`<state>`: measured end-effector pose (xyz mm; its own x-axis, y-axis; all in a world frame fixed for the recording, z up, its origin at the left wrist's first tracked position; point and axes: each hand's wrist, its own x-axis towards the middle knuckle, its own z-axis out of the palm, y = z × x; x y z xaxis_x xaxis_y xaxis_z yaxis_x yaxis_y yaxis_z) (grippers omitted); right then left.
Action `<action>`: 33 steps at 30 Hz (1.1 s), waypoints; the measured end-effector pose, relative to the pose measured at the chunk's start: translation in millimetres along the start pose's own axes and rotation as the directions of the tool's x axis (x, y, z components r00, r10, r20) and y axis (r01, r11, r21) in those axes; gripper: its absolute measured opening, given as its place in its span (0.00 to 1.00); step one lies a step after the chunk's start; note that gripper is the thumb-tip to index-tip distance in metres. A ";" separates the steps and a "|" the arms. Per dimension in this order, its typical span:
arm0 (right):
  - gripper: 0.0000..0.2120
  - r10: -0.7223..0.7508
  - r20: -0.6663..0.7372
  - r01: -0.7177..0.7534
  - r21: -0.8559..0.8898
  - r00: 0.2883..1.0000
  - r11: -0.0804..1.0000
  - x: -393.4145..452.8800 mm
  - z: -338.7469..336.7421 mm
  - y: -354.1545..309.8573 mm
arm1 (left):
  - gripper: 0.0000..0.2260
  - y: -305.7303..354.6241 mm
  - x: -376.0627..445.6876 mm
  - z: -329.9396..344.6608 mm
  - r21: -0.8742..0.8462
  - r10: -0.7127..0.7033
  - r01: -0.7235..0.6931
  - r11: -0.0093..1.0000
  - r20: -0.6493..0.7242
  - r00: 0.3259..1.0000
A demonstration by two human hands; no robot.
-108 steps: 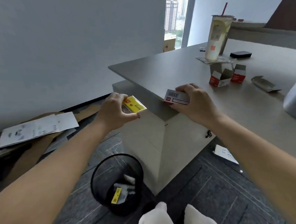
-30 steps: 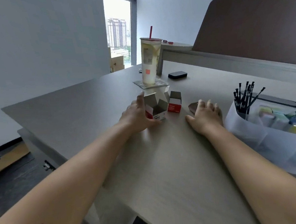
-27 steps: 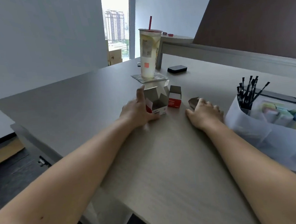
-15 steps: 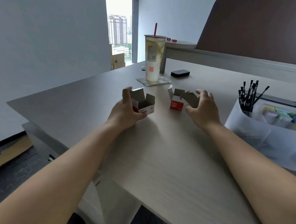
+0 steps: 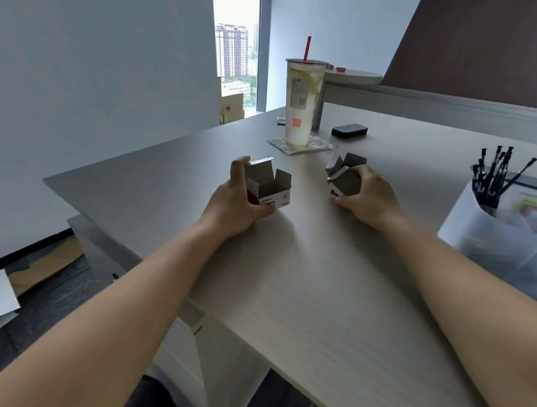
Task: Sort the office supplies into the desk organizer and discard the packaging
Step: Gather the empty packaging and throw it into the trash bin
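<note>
The left hand (image 5: pixel 234 205) grips an open red-and-white carton (image 5: pixel 267 187), thumb on its near side, flaps standing up. The right hand (image 5: pixel 367 196) is closed round a second carton (image 5: pixel 343 174), together with a grey flap of card, crumpled in its palm. A second ago both cartons sat on the desk (image 5: pixel 315 295) by the drink cup (image 5: pixel 303 105), with the hands just reaching them; now each is lifted clear and drawn toward the near edge. Both look empty, so this is probably packaging on its way to be thrown out. The desk organizer (image 5: pixel 498 241), with black pens (image 5: pixel 493 171) standing in it, sits at the right edge, well apart from both hands.
</note>
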<state>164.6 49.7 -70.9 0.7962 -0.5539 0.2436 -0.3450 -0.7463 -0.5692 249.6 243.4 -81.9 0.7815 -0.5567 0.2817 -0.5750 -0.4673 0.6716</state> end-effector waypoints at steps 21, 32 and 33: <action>0.23 -0.346 0.159 0.300 0.256 0.925 0.919 -114.8 29.6 -143.9 | 0.37 -39.8 -158.1 -118.4 0.020 -0.124 0.133 0.991 -0.243 0.962; 0.22 -0.507 0.383 0.405 0.318 0.772 0.857 -234.9 160.1 -193.9 | 0.40 -146.9 -308.8 -147.5 0.031 -0.416 0.447 0.894 -0.315 0.853; 0.21 -0.494 0.420 0.395 0.303 0.761 0.867 -240.7 175.8 -188.2 | 0.40 -161.1 -315.8 -140.1 0.036 -0.440 0.471 0.881 -0.299 0.847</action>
<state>125.3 388.3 -160.4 0.9854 0.1019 0.1363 0.1659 -0.7538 -0.6358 129.4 590.7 -183.0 0.9872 -0.0603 0.1477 -0.1474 -0.6989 0.6999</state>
